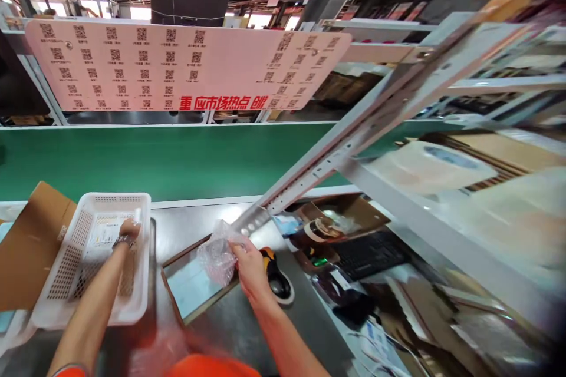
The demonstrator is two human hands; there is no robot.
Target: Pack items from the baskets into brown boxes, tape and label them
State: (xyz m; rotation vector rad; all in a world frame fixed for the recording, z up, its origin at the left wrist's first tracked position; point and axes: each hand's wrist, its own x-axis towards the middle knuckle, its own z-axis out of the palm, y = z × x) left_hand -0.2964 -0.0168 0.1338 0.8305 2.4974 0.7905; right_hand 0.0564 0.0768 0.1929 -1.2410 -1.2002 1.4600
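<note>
My left hand (pixel 129 228) reaches into a white plastic basket (pixel 144 300). Its fingers look curled at a small whitish item near the basket's far end, too small to make out. Also in the basket lies a clear packet with a printed label (pixel 106 231). My right hand (pixel 248 262) pinches a crumpled piece of clear bubble wrap (pixel 216 256). The wrap hangs over a shallow open cardboard box (pixel 179 312), which has a pale blue sheet (pixel 188 291) inside. Right beside that hand, a black and orange handheld scanner (pixel 277 280) rests on the metal table.
A brown cardboard flap (pixel 33 247) stands left of the basket. Beyond the table runs a green conveyor belt (pixel 177 159), with a pink QR-code board (pixel 234 65) above. A slanting metal post (pixel 327 159), a keyboard (pixel 371 253) and loaded shelving occupy the right.
</note>
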